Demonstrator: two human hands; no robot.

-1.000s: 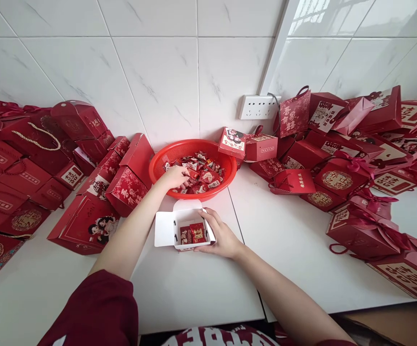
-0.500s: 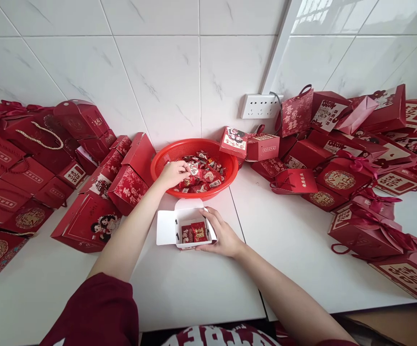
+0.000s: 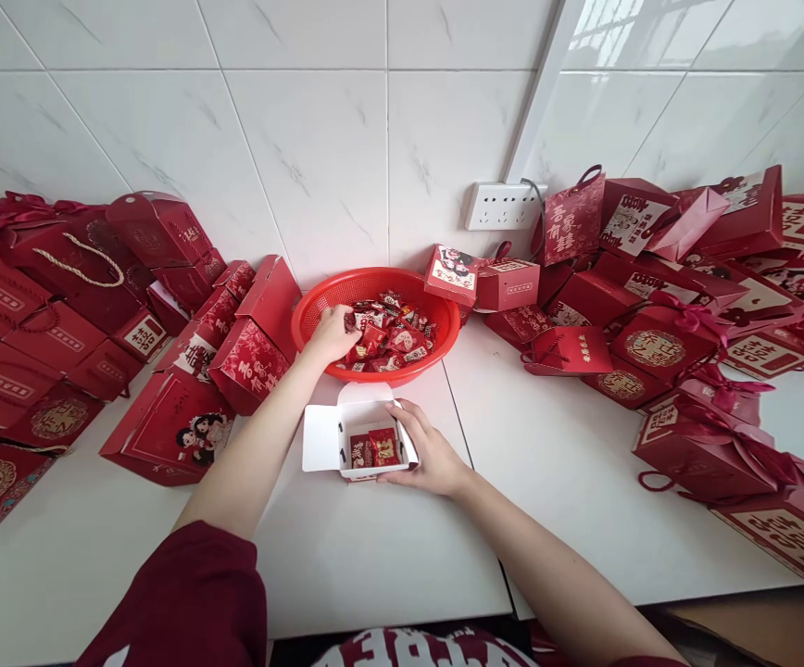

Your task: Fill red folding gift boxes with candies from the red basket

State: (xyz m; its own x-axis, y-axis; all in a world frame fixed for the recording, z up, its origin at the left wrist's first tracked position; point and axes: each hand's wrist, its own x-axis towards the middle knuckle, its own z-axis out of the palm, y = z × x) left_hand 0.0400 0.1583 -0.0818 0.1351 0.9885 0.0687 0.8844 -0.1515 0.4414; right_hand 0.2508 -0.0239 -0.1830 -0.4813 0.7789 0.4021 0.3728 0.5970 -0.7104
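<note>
Head view: everything's set on the white table. Biggest on it is the red plastic basket, which looks stiff and is probably best lifted by the rim at 3 and 9 o'clock. At 6 o'clock from it, just apart, the open box is stood with its flaps spread. Looks like thin card, so light, and easily dented if squeezed hard; best held low by the walls. It's already gripped at its 3 o'clock end by the right hand, digits wrapped on the far and near sides. The left hand is dipped into the basket's 9 o'clock side, fingers curled; whether anything's pinched can't be told. Smallest, the wrapped sweets: light, wrappers likely slick, best nipped by a crimped end.
</note>
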